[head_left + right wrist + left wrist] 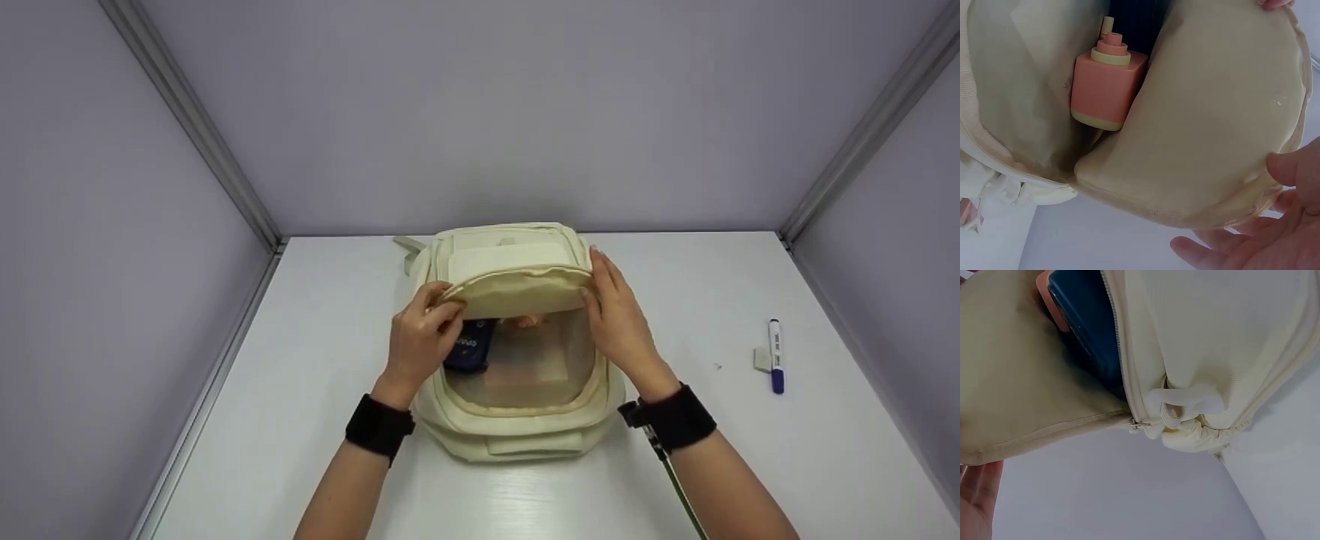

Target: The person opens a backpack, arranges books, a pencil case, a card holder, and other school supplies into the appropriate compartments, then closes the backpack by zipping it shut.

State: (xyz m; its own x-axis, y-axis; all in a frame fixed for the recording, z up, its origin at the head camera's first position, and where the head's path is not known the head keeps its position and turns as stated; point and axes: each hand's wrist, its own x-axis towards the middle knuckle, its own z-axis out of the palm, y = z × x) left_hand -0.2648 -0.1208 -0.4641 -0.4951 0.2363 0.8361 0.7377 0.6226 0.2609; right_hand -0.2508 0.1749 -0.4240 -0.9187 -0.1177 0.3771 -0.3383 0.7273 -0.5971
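A cream backpack (pixel 457 427) lies unzipped on the white table. Its flap (pixel 525 294) is lifted toward the back. My left hand (pixel 420 341) pinches the flap's left edge between thumb and fingers. At the right edge, my right hand (pixel 624 322) holds the flap, thumb on the inner side, some fingers stretched out behind. Inside the bag, at its left, lies a dark blue case-like thing (pixel 469 354) with pale lettering. A pink bottle-shaped thing (pixel 1107 90) with a cream ring and narrow top sits inside too; the flap partly covers it.
On the right of the table, a white marker with a blue cap (pixel 775 356) lies against a small grey block (pixel 761 360). Tiny scraps (pixel 718 366) lie left of them. Grey-white panels (pixel 495 112) stand behind and at both sides.
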